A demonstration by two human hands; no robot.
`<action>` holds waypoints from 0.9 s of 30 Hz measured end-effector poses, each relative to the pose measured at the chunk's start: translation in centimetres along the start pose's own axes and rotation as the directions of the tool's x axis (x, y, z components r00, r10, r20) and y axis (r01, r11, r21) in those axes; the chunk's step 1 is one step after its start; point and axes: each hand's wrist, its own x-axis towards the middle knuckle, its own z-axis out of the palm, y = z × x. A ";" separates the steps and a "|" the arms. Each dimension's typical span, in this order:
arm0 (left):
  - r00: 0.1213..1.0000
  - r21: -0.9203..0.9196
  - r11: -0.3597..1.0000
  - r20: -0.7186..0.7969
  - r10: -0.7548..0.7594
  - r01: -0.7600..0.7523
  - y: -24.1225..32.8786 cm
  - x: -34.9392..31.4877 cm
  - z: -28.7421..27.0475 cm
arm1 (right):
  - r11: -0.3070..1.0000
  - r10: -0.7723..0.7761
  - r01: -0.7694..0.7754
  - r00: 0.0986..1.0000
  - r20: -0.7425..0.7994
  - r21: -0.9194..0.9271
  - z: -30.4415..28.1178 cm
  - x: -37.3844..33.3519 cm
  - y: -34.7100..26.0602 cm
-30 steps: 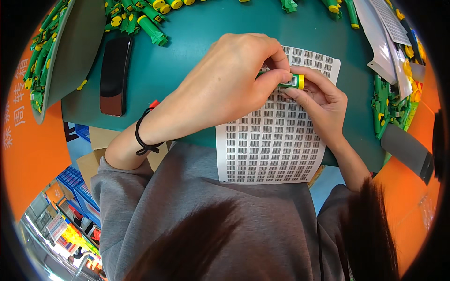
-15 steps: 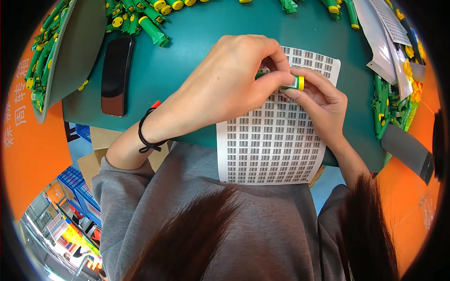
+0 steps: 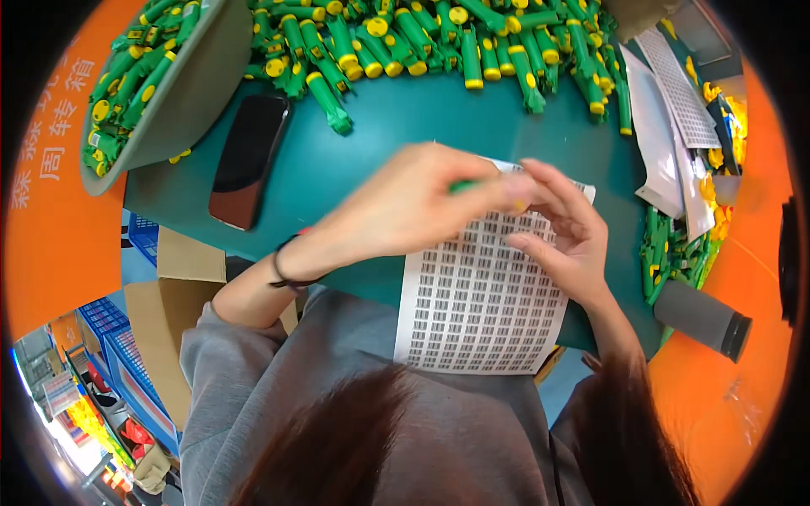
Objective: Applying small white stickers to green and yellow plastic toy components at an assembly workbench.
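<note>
My left hand [image 3: 447, 196], smeared by motion, is closed on a small green tube with a yellow end. Only a bit of the green tube [image 3: 461, 185] shows past the fingers. Just right of it is my right hand [image 3: 574, 240], its thumb and fingers apart with nothing seen between them. Both hands are over the upper part of a white sheet of small printed labels [image 3: 481, 295]. The sheet's lower edge lies against my grey top. Whether a label sits on the tube is hidden.
A heap of green tubes with yellow ends [image 3: 413, 34] covers the table's far side. At left stand a grey bin [image 3: 181, 101] of similar pieces and a dark phone [image 3: 251, 160]. More label sheets [image 3: 654, 126] and a grey cylinder [image 3: 702, 319] are at right.
The view has shifted, showing more of the far heap. My right hand's fingers have come off the tube and spread; my left hand keeps it.
</note>
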 end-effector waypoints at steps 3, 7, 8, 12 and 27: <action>0.864 0.419 0.905 -0.424 0.271 -0.078 2.4 -2.9 -8.2 | 0.749 -0.251 0.252 0.964 0.090 -0.613 -2.2 4.5 -0.4; 0.281 0.634 0.700 -0.773 0.568 0.330 5.4 -6.7 -22.4 | 0.494 -0.204 0.080 0.979 -0.025 -0.866 -4.3 11.0 0.5; 0.235 0.645 0.608 -0.751 0.617 0.463 5.3 -7.3 -25.9 | 0.385 -0.196 0.063 0.980 -0.015 -0.921 -4.4 11.9 1.2; 0.367 0.705 0.288 -0.621 0.693 0.648 3.5 -6.2 -27.9 | 0.146 -0.146 0.049 0.989 0.027 -0.988 -3.8 14.8 2.7; 0.871 0.546 0.743 -0.047 0.489 -0.387 -5.1 3.9 2.9 | 0.873 0.414 -0.440 0.897 0.158 0.210 -5.6 -1.1 1.1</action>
